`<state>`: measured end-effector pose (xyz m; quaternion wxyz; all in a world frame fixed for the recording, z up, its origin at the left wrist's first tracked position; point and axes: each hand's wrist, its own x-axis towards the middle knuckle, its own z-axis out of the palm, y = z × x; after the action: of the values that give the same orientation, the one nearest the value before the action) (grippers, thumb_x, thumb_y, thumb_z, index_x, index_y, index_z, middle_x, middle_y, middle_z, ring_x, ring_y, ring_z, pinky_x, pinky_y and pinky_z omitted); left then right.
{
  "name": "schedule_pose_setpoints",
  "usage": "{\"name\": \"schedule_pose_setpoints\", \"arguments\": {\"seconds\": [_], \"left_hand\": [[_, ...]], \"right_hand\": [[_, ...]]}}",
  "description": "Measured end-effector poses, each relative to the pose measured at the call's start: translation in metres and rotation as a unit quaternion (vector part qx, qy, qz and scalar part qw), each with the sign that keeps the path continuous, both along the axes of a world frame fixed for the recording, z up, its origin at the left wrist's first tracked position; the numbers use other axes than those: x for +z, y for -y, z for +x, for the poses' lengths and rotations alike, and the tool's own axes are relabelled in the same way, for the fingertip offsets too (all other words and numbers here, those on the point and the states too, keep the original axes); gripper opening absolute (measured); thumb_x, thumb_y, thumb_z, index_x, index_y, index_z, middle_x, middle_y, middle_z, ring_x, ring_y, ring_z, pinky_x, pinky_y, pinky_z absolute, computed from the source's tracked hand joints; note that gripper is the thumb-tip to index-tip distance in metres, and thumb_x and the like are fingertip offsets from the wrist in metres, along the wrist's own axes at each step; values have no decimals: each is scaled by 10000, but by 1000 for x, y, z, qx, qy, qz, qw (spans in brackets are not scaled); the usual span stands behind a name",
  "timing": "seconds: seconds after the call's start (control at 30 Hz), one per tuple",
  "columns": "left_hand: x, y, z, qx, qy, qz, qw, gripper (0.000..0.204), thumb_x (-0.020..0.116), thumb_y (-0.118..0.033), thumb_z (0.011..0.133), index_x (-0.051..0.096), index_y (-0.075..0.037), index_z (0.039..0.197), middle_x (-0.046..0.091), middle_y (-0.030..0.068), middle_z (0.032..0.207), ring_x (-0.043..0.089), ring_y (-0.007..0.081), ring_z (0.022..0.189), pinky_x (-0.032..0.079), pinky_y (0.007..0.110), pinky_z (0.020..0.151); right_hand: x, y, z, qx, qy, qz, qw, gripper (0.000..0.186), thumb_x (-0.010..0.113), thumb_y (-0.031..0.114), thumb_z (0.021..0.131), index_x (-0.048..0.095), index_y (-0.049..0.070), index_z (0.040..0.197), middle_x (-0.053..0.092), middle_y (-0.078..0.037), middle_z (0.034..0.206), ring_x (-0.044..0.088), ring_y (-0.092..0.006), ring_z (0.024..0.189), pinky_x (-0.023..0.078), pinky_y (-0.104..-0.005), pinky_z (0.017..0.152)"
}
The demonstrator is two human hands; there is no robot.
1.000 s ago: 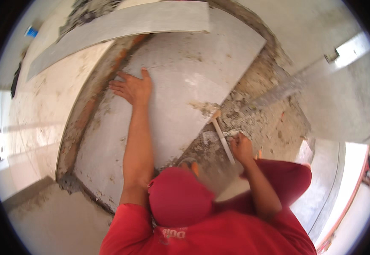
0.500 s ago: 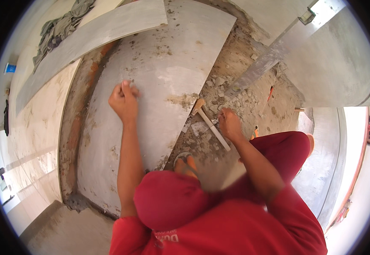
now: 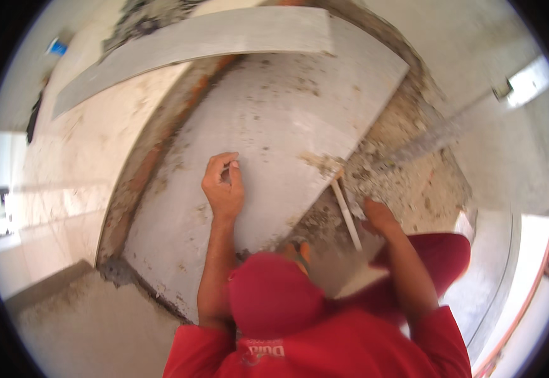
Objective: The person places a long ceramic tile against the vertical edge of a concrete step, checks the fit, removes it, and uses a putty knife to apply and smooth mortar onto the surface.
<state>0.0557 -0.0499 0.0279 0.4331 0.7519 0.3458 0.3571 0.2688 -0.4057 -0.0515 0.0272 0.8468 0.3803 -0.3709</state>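
My left hand (image 3: 223, 186) is over the large pale grey tile (image 3: 268, 120), fingers curled toward the thumb; anything between them is too small to make out. The tile is spotted with dirt and grit. My right hand (image 3: 378, 215), blurred, is closed just right of a long pale-handled hammer (image 3: 345, 211), by a whitish bit whose shape is unclear; what it holds is hidden. The hammer lies on rough rubble (image 3: 413, 176) along the tile's diagonal edge, its head against that edge.
A long tile strip (image 3: 192, 34) lies across the top over a cream slab (image 3: 98, 157) beside an exposed mortar edge. Dark crumpled material (image 3: 148, 16) sits behind it. A long metal bar (image 3: 444, 132) slants at right. A blue container (image 3: 57, 46) stands top left.
My left hand has left its spread position on the tile and curled up. My right hand remains low beside the hammer. The view swung away and back between frames.
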Motion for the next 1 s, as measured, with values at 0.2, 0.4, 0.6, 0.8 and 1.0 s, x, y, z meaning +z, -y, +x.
{"name": "schedule_pose_setpoints", "arguments": {"seconds": [0.2, 0.4, 0.6, 0.8, 1.0], "left_hand": [[15, -38, -83, 188, -61, 180, 964, 171, 605, 6, 957, 718, 15, 1086, 708, 118, 1088, 696, 222, 957, 559, 343, 829], [21, -69, -199, 314, -204, 257, 891, 213, 624, -56, 968, 689, 33, 1150, 696, 182, 1121, 671, 351, 1035, 523, 426, 937], [-24, -67, -245, 263, -296, 194, 898, 336, 641, -126, 982, 645, 46, 1272, 605, 258, 1360, 579, 446, 1275, 457, 489, 1092], [-18, -67, -220, 265, -268, 137, 916, 359, 621, -143, 995, 632, 39, 1304, 572, 268, 1411, 550, 452, 1319, 431, 493, 1130], [-17, -64, -222, 282, -292, 122, 906, 353, 599, -118, 998, 626, 30, 1317, 567, 259, 1422, 538, 453, 1334, 430, 497, 1135]], "right_hand": [[52, -12, 11, -23, 25, -112, 993, 340, 738, 235, 829, 745, -77, 967, 729, -319, 1067, 719, -456, 1037, 569, -526, 931], [199, -61, 8, -31, 57, 36, 997, 440, 633, 330, 991, 723, -94, 1067, 727, -297, 1024, 719, -443, 947, 568, -514, 846], [218, -198, -31, -49, -221, 253, 941, 486, 538, 264, 1064, 457, 23, 1478, 641, -141, 825, 648, -222, 676, 527, -405, 662], [120, -349, -56, -90, -194, 351, 912, 365, 479, 135, 1039, 510, -45, 1355, 689, -305, 998, 708, -430, 927, 551, -514, 845], [92, -417, -48, -125, 34, 450, 883, 372, 526, 4, 962, 583, -124, 1307, 647, -347, 1165, 666, -501, 1086, 549, -514, 935]]}}
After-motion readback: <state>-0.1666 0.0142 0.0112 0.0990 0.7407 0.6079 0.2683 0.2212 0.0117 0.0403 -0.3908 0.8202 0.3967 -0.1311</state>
